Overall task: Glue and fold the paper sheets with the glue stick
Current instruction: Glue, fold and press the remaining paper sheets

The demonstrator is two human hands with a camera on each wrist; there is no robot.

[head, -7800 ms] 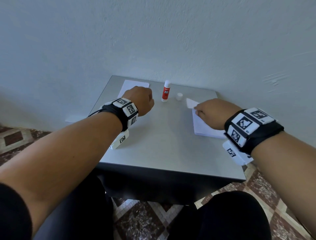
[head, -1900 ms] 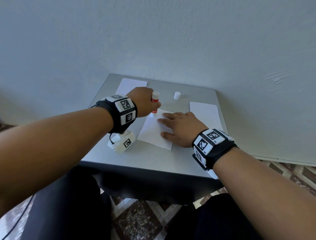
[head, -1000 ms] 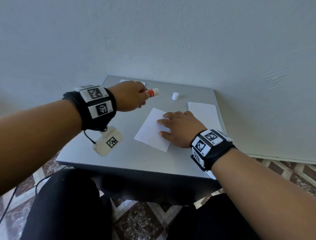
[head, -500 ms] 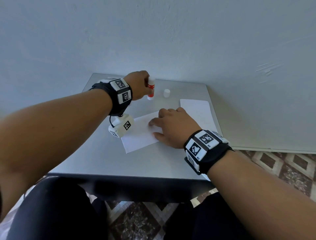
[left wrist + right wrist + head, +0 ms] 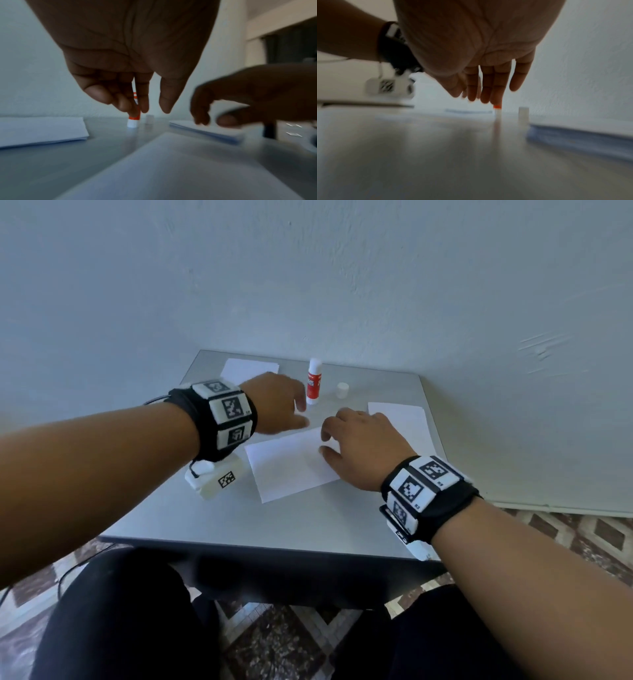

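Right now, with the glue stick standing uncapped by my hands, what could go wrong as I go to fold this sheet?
The glue stick stands upright and uncapped right beside the left hand; a careless move could knock it over onto the table. Its cap sits apart, so the glue may dry. The right hand rests only on one end of the sheet, so it might shift and fold crookedly.

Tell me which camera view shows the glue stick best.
The head view: the glue stick stands upright and whole on the table, uncapped, beside its cap. In the left wrist view, fingers hide most of it. In the right wrist view, only its blurred base shows.
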